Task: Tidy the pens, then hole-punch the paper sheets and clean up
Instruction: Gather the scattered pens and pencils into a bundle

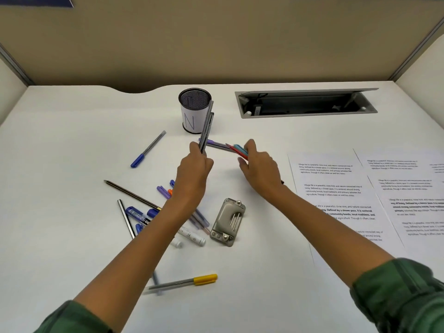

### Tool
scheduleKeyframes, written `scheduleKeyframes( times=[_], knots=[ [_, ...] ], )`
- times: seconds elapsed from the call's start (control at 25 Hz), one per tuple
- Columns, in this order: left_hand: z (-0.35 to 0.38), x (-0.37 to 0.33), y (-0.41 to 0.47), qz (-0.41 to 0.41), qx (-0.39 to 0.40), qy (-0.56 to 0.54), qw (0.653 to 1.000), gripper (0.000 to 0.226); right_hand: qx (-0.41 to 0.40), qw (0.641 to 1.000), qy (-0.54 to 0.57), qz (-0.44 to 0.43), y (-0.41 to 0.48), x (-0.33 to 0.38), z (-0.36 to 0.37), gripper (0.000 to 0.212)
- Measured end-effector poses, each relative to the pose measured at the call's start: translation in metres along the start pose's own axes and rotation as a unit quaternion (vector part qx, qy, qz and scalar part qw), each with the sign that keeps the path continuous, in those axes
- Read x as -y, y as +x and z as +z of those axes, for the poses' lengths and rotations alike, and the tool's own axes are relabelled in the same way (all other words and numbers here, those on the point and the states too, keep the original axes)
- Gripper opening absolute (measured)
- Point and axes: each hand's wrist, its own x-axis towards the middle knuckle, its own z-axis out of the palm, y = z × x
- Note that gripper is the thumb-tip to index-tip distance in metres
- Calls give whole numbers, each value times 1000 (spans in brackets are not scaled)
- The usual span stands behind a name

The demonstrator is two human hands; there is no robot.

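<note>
The left hand is closed round two grey pens, which are held nearly upright. Their upper ends are seen against the right side of the cup; whether they touch it cannot be told. The cup, black mesh with a paper band marked N, is stood at the far centre of the surface.

The right hand is closed on a bundle of pens with red and teal caps. The bundle is pointed left, toward the left hand, and a purple cap is seen at its left end.

A blue-capped pen is laid alone to the left. A pile of pens and pencils is found under and left of the left forearm. The punch is set just right of the pile, between the forearms. A yellow-capped pen is laid nearer.

Printed sheets are spread overlapping at the right, partly under the right forearm. An open hatch is noted at the far right.
</note>
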Motion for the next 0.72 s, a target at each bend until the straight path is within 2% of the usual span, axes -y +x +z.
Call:
scheduleKeyframes(
  times=[0.12,0.28,0.36,0.56,0.72],
  knots=[
    [-12,0,-6,33,-21,-24,999,27,-8,999,-5,-42,28,8,4,31],
    [-24,5,-7,-71,11,-196,978,30,25,993,-73,-95,60,22,11,38],
    [-28,11,-9,-98,13,-225,969,30,52,988,-100,-105,70,25,15,39],
    [-37,23,-13,-115,6,-260,959,33,98,981,-140,-88,76,30,21,31],
    [-37,26,-14,-121,3,-278,953,35,174,971,-160,-41,71,30,17,34]
  ],
)
